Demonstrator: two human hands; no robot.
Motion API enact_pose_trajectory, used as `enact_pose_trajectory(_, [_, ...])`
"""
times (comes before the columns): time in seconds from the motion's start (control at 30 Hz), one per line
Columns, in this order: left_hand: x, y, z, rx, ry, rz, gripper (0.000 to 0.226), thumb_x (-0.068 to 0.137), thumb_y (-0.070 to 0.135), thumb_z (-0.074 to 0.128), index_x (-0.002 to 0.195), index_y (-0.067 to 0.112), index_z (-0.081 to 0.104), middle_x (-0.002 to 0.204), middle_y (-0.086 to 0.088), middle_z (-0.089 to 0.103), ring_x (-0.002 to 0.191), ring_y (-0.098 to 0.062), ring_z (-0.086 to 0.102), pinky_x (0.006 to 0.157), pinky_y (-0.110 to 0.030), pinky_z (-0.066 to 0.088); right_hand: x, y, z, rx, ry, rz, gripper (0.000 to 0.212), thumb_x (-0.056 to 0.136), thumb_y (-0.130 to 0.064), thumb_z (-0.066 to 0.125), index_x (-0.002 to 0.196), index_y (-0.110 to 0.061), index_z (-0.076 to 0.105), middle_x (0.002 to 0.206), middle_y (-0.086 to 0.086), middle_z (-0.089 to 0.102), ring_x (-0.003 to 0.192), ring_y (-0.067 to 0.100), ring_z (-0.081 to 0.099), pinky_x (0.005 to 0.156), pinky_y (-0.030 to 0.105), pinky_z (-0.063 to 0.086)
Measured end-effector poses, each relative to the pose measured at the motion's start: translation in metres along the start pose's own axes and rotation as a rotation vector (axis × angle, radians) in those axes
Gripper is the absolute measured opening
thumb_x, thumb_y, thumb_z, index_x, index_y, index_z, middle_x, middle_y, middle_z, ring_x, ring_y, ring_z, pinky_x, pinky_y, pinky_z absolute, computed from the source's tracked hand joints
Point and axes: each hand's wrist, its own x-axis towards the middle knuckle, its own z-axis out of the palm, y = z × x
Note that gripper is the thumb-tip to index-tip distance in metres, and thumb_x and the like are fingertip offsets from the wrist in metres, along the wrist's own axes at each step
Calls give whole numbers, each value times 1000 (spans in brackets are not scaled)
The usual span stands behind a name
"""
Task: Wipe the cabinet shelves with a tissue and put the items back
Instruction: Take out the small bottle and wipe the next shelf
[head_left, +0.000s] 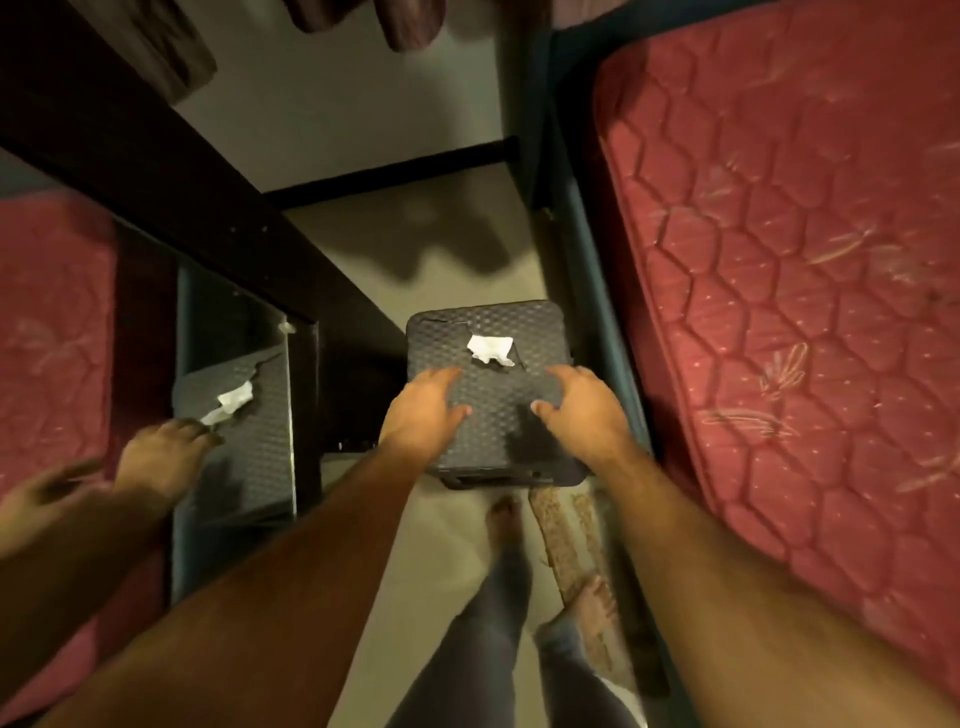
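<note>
Narrow strip of pale floor (415, 249) between a dark wooden cabinet (171, 171) on the left and a red quilted mattress (779, 291) on the right. On the floor, a dark grey textured plastic box (498, 415), lid up, with a crumpled white tissue (489, 348) lying near its far edge. Left hand (423, 415) laid on the lid's near left part, fingers spread and fairly straight, grip on nothing. Right hand (584, 410) over the lid's right side, fingers loosely bent, thumb pointing inward, grip likewise loose; contact with the lid hard to tell. Mirrored cabinet door (234, 395) at left repeating box, tissue and hands. Bare feet (506, 519) just below the box.
</note>
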Motion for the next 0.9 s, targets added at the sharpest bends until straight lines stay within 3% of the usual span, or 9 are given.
enact_pose_trajectory(0.17, [78,-23,39,-22,-27,-46,56,91,24,63,144,22,45,140,-7,48,126,-25,50,103,-33,39,80,11,42,14,-1,-10,47,84,-29,68,129,-21,56,126,9,58,113,29,57,97,35,47])
enact_pose_trajectory(0.33, [136,-40,77,-265,62,-185,45,92,39,60,132,19,56,121,-4,64,112,-22,59,97,-28,43,133,23,89,165,-5,28,45,81,-22,72,123,-28,58,114,0,66,99,19,64,94,34,51])
enact_pose_trajectory(0.4, [156,-44,91,-389,117,-254,51,89,55,53,124,20,60,105,-4,70,103,-24,64,97,-37,48,149,27,104,199,8,47,45,83,-23,71,126,-28,57,111,-3,67,97,17,65,90,30,51])
enact_pose_trajectory(0.5, [185,-51,108,-519,203,-318,57,72,72,50,98,24,66,84,-2,73,79,-26,71,75,-49,59,163,27,115,159,73,67,40,88,-32,65,127,-30,55,108,-5,67,98,16,63,84,29,50])
enact_pose_trajectory(0.57, [194,-44,107,-568,200,-346,32,78,54,65,78,22,64,71,-4,72,65,-23,72,64,-46,61,171,27,119,184,119,88,36,89,-33,64,124,-30,57,106,-5,68,95,15,63,84,32,53])
enact_pose_trajectory(0.63, [198,-37,105,-607,139,-356,10,85,27,72,82,20,67,75,-10,73,60,-21,71,59,-43,61,180,29,124,264,123,114,28,88,-27,65,116,-28,64,99,-2,71,88,16,66,81,38,57])
enact_pose_trajectory(0.7, [198,-35,107,-663,63,-395,10,87,14,71,96,10,68,87,-14,73,63,-20,71,60,-39,62,185,33,128,392,127,170,15,87,-21,66,101,-25,69,87,-2,72,81,17,69,77,43,59])
enact_pose_trajectory(0.77, [192,-36,107,-771,20,-416,5,88,9,70,91,10,66,93,-15,73,68,-20,71,62,-36,62,181,34,127,506,139,220,10,86,-16,67,90,-24,70,81,-3,73,77,15,70,74,44,60])
enact_pose_trajectory(0.9, [164,-34,108,-940,19,-386,7,91,6,65,89,12,63,96,-12,71,73,-18,70,60,-28,60,154,35,116,752,116,237,20,87,-5,65,82,-25,66,84,6,72,77,19,70,63,33,58])
